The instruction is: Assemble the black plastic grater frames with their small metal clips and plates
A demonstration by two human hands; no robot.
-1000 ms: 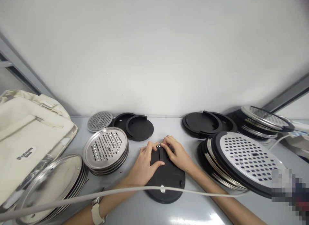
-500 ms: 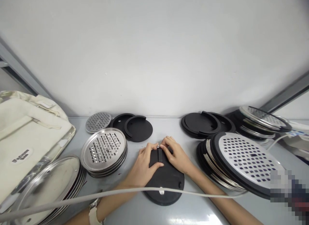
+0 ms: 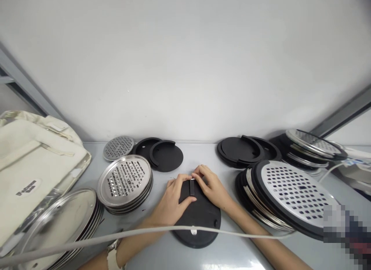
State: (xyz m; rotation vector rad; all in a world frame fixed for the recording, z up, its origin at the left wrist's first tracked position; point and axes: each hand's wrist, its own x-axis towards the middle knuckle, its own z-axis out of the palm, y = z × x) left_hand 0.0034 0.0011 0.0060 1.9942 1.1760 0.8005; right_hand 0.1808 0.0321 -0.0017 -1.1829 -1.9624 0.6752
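A black round plate (image 3: pixel 197 219) lies flat on the table in front of me, with a narrow black strip (image 3: pixel 192 188) on its far part and a white round spot near its front edge. At the far end of the strip a small bright metal bit shows. My left hand (image 3: pixel 174 200) grips the plate's left far side, its thumb by the strip's near end and its forefinger at the far end. My right hand (image 3: pixel 210 185) is closed at the far right edge, thumb and fingers pressed at the strip's far end. The fingers hide the plate's far rim.
Stacked metal grater discs (image 3: pixel 126 181) and plain metal lids (image 3: pixel 66 219) stand left, beside a cream bag (image 3: pixel 34 158). Black rings and discs (image 3: pixel 168 156) lie by the wall. Black-rimmed grater discs (image 3: pixel 292 188) are piled right. A pale cable (image 3: pixel 145 233) crosses in front.
The metal bit at the strip's far end shows less than before, as my fingertips press closer there. The plate and both hands stay in nearly the same place.
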